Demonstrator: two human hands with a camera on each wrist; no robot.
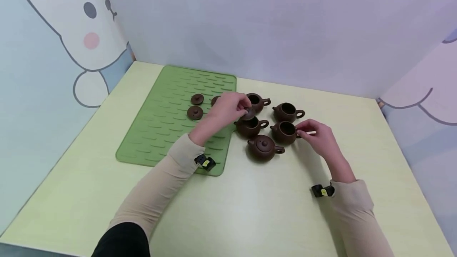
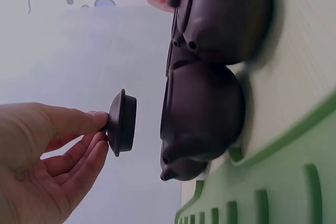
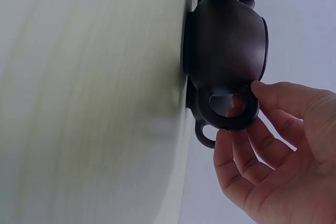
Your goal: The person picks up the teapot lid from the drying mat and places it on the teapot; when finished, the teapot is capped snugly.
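Observation:
Between thumb and fingertips my left hand pinches a dark brown teapot lid by its knob. The lid hangs over an open teapot, apart from its rim, as the left wrist view shows. My right hand holds the looped handle of another lidless teapot, thumb at the top of the loop and fingers beneath it. Nearest the front stands a teapot with its lid on. Two more open teapots, one at the back left and one at the back right, stand behind.
A green ridged mat lies on the left of the pale table. On it rest two loose lids and a third lid, partly hidden by my left hand. A wall rises behind the table.

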